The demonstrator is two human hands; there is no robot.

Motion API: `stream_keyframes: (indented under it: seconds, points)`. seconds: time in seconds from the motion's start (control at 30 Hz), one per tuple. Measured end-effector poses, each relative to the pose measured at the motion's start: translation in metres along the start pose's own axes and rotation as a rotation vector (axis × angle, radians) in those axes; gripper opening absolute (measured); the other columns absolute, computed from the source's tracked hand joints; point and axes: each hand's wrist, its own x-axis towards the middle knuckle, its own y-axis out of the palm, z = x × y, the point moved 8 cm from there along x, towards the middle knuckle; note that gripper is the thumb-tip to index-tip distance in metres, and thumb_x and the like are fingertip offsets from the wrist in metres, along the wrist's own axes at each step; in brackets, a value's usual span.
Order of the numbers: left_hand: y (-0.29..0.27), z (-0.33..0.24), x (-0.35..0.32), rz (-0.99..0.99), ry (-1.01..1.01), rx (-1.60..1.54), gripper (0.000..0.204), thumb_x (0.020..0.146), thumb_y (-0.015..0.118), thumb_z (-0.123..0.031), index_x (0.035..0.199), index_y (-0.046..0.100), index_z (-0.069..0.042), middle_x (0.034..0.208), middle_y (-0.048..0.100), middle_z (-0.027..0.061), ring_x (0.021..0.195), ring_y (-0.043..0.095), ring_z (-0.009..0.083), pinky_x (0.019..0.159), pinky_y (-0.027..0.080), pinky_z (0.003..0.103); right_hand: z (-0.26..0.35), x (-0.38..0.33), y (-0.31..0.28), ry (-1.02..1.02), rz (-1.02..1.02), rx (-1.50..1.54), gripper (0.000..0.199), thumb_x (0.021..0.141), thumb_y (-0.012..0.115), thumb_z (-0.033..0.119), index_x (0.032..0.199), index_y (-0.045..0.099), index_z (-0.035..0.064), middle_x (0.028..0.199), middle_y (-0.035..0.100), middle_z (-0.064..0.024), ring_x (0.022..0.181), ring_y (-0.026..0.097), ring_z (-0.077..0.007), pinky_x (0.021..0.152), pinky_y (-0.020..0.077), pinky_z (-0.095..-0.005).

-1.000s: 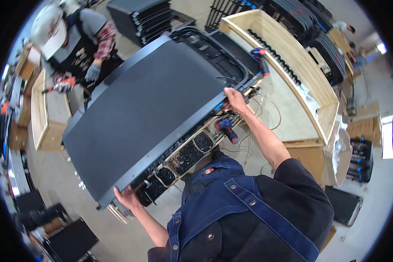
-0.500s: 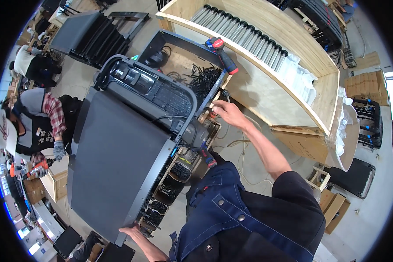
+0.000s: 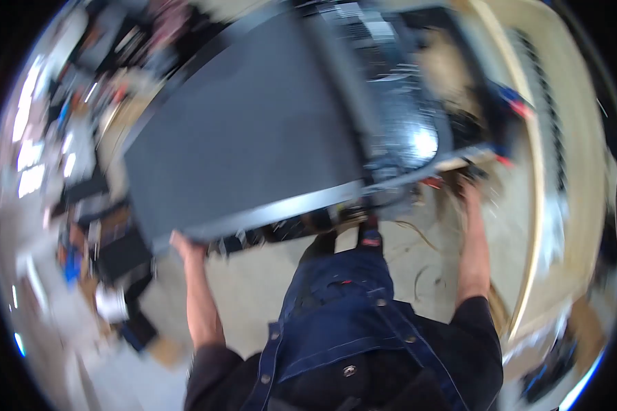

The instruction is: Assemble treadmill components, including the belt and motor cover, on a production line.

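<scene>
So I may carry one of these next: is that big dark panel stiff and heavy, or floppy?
The dark panel looks stiff: its edge runs straight between the left hand and right hand. Probably heavy or at least unwieldy, since both hands grip it. Blur hides how firm the grip is.

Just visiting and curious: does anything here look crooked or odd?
Yes. The big dark panel sits tilted, held by the left hand at its near corner and the right hand at the far end. Loose wires dangle beneath. The picture is blurred, so damage cannot be judged.
</scene>
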Motion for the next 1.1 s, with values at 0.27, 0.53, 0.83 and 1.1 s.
stream_keyframes:
  seconds: [0.27,0.53,0.83,1.1]
  points:
    - [-0.101,0.053,-0.033,-0.148,0.091,0.296,0.074,0.099,0.036,-0.071,0.121,0.056,-0.004,0.098,0.064,0.0097,0.084,0.067,0.0219,0.075,0.057,0.039,0.016,0.022,0.007,-0.139,-0.201,0.207,0.035,0.072,0.089,0.015,0.102,0.073,0.0051,0.097,0.071,0.0004,0.083,0.064,-0.0138,0.069,0.0478,-0.0286]
    - [-0.179,0.182,0.029,-0.205,-0.146,0.609,0.030,0.095,0.066,-0.030,0.113,0.066,-0.005,0.091,0.071,0.0048,0.078,0.071,0.0193,0.067,0.058,0.036,0.134,-0.153,-0.069,-0.383,-0.121,0.133,0.046,0.085,0.083,0.028,0.120,0.067,0.0016,0.117,0.070,-0.0080,0.108,0.065,-0.0182,0.094,0.0525,-0.0346]
    - [-0.149,0.148,0.097,-0.142,0.457,1.315,0.022,0.086,0.069,-0.013,0.106,0.062,-0.007,0.118,0.055,0.0179,0.104,0.063,0.0389,0.082,0.055,0.052,0.204,-0.420,-0.098,-0.518,0.306,0.957,0.079,0.081,0.078,0.052,0.122,0.057,-0.0116,0.122,0.064,-0.0268,0.116,0.061,-0.0409,0.109,0.0452,-0.0581]
    - [-0.167,0.140,0.093,0.111,0.558,1.300,0.016,0.089,0.066,-0.012,0.102,0.059,-0.006,0.108,0.057,0.0186,0.095,0.065,0.0412,0.078,0.054,0.054,0.220,-0.591,0.108,-0.591,0.674,1.204,0.077,0.086,0.075,0.012,0.146,0.031,-0.0114,0.134,0.055,-0.0230,0.116,0.057,-0.0323,0.109,0.0459,-0.0471]
